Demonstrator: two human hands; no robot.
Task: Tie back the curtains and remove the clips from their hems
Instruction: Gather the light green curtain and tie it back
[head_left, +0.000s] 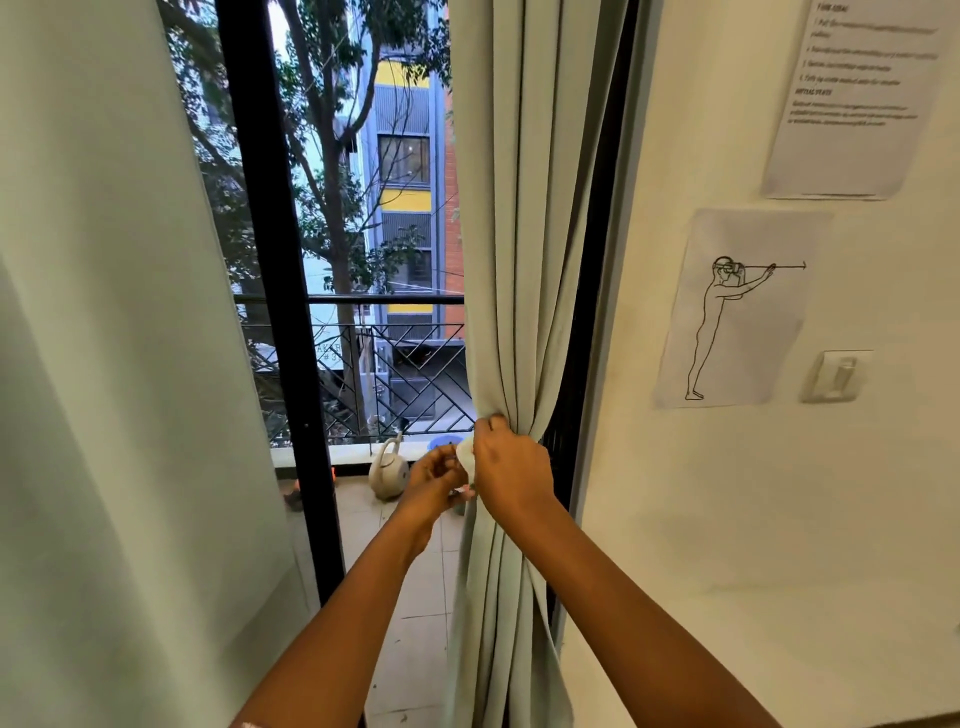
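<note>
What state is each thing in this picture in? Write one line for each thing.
Right curtain: gathered, bunched at the hands.
Left curtain: hanging loose, untied.
Right hand: gripping the gathered curtain.
Left hand: pinching something small, unclear.
Wall switch: position unclear.

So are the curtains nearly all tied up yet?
Not yet. The right curtain is bunched together; the right hand grips it while the left hand works the tie. The left curtain hangs loose. No clips are in view, so I can't tell about those.
</note>
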